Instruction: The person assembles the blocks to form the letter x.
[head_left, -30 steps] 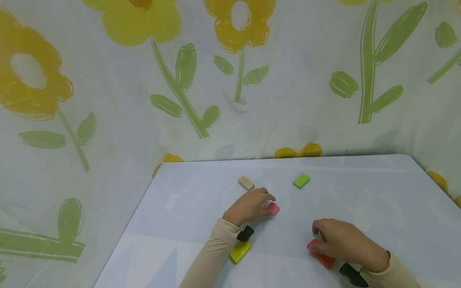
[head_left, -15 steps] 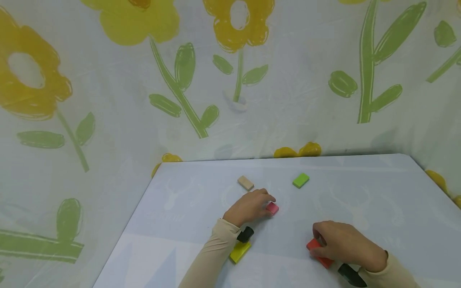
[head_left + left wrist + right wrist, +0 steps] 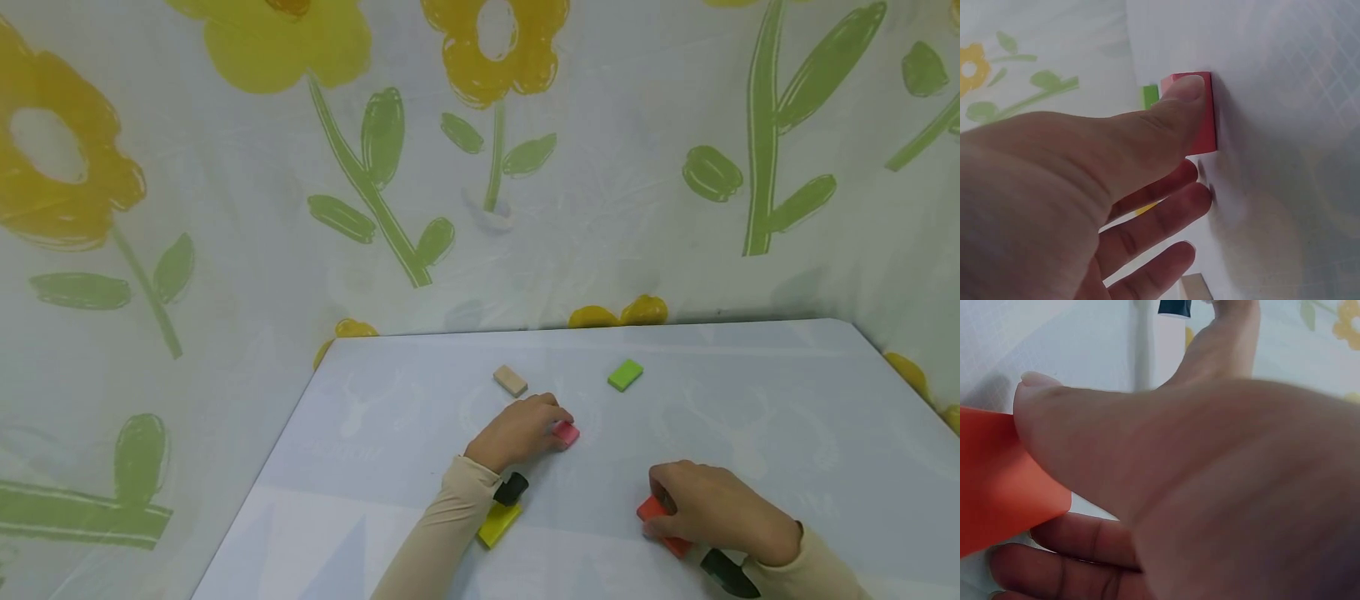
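My left hand [image 3: 520,432] pinches a small pink block [image 3: 567,434] on the white table. In the left wrist view its thumb lies flat along one side of the pink block [image 3: 1205,128], while the other fingers spread apart behind. My right hand [image 3: 716,510] holds a longer red block [image 3: 654,508] nearer the front. Seen from the right wrist, the thumb sits at the edge of the red block [image 3: 1004,481], with fingers curled at its opposite side. Part of this block is hidden under the hand.
Past the left hand lies a beige wooden block [image 3: 511,381]. A green block [image 3: 626,375] lies further right at the back. Beside the left forearm is a yellow block [image 3: 498,525]. A flower-patterned curtain [image 3: 600,208] hangs behind the table [image 3: 405,400].
My right thumb and fingers have closed in a little around the red block. The left hand keeps its place at the pink block, and the whole head view has shifted slightly.
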A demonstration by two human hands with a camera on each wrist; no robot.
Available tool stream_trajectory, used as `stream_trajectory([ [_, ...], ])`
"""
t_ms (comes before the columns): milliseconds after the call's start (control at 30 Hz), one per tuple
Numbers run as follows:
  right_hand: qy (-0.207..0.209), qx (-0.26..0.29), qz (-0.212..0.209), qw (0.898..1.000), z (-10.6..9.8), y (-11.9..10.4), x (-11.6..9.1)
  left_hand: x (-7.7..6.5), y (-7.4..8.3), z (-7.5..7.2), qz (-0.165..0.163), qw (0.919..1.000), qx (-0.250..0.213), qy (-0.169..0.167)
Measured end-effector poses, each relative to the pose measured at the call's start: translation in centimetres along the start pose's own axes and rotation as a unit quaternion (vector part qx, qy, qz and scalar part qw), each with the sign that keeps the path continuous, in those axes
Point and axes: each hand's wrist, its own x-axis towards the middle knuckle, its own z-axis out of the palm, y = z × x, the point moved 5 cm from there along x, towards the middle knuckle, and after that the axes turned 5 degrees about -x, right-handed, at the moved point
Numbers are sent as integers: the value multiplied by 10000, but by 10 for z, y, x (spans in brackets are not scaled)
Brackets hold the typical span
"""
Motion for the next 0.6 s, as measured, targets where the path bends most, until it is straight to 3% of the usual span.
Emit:
stream_trajectory([
  [600,-126,139,47,9998,1,1,1,-1,0,-1,31,9999,-105,53],
])
